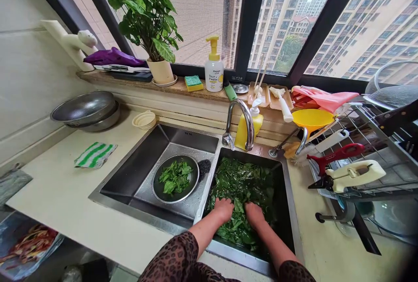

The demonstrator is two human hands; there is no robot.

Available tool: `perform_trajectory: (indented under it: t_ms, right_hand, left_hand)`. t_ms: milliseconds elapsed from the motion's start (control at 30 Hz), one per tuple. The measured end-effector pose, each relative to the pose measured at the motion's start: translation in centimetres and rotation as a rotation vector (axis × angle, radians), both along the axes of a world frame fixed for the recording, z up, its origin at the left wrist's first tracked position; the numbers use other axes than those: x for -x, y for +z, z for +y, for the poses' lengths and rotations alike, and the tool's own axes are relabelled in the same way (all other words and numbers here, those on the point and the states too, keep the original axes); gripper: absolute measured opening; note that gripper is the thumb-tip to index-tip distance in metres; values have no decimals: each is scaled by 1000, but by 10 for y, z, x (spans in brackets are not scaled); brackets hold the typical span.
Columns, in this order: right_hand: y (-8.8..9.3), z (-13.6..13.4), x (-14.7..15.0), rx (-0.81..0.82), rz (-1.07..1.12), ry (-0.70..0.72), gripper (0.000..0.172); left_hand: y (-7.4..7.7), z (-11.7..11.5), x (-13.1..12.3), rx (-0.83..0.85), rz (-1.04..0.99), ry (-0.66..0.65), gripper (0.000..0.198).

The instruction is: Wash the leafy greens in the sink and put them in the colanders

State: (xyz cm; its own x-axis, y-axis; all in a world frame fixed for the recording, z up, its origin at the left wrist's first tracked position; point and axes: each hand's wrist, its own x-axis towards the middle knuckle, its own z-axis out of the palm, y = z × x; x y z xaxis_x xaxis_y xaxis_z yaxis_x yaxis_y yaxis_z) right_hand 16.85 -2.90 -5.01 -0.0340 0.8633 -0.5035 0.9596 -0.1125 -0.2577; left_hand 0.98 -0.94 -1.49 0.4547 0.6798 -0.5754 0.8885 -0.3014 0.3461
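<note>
Wet leafy greens (242, 186) were heaped in the right basin (286, 186) of a double stainless steel sink and were pressed on by both hands. The left grip (224, 209) and the right grip (254, 214) were just apart at 6 o'clock of the heap, with the fingers (228, 206) sunk among the leaves; whether they were spread or closed around leaves could not be told. A smaller pile of greens was held in a round steel bowl (175, 178) in the left basin, at 9 o'clock. A chrome faucet (243, 121) stood at 12 o'clock, with a yellow dish-soap bottle (248, 127) behind it. A wire dish rack (359, 151) was at 3 o'clock, and stacked steel bowls (85, 110) sat on the surface (65, 195) at 10 o'clock.

Risks were judged as follows: leaves could be bruised or torn by hard pressing, splashing could be caused by rough stirring, and a leopard-print sleeve (174, 256) could be wetted if lowered onto the sink rim.
</note>
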Motion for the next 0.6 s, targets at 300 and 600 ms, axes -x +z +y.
perform_trajectory:
  t_ms: [300,600]
  right_hand:
    - [26,26,-36,21,363,-86,29]
    - [31,15,-37,-163,146,-162,24]
  left_hand:
    - [7,12,1,-179,-144,375,32]
    - [-2,4,0,-288,-336,308,46]
